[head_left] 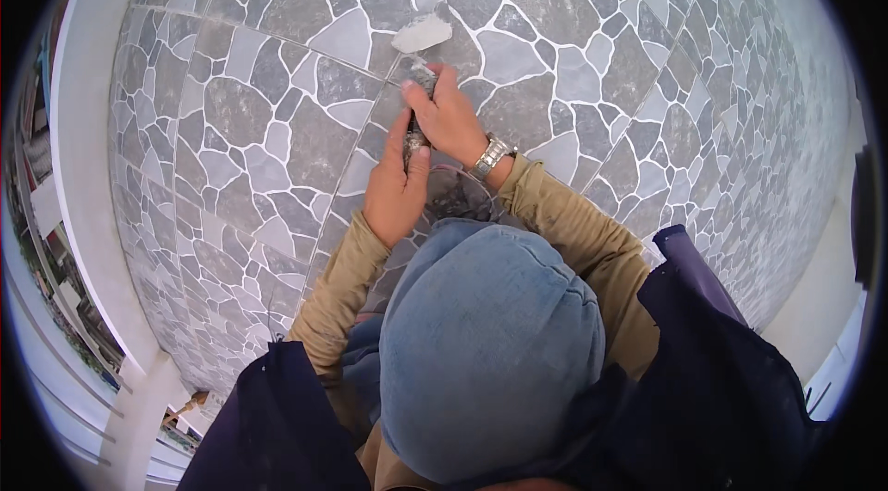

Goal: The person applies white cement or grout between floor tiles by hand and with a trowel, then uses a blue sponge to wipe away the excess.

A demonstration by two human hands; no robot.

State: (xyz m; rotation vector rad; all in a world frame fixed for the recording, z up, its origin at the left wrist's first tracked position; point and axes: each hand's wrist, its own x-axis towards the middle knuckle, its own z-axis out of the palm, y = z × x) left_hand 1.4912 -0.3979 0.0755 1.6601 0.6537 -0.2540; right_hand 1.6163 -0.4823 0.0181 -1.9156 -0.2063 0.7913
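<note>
Both of my hands meet over a putty knife (416,135) with a dirty, paste-smeared handle. Beyond the fingers, its flat end carries white paste (423,33), just above the grey stone-patterned tiles (324,153). My left hand (396,190) is closed around the near part of the handle, with the thumb along it. Farther forward, my right hand (451,121), with a metal watch (493,156) on the wrist, pinches a grey, paste-covered part near the blade. Fingers hide whether this is one tool or two. Right behind the hands stands a round bucket (460,192), partly covered by my knee.
My knee in blue denim (490,343) fills the lower middle. Dark navy cloth (287,417) hangs on both sides. White lines run between the stone shapes, and straight tile joints cross the floor. A white ledge (97,149) with railings beyond borders the left; a pale wall (819,241) is right.
</note>
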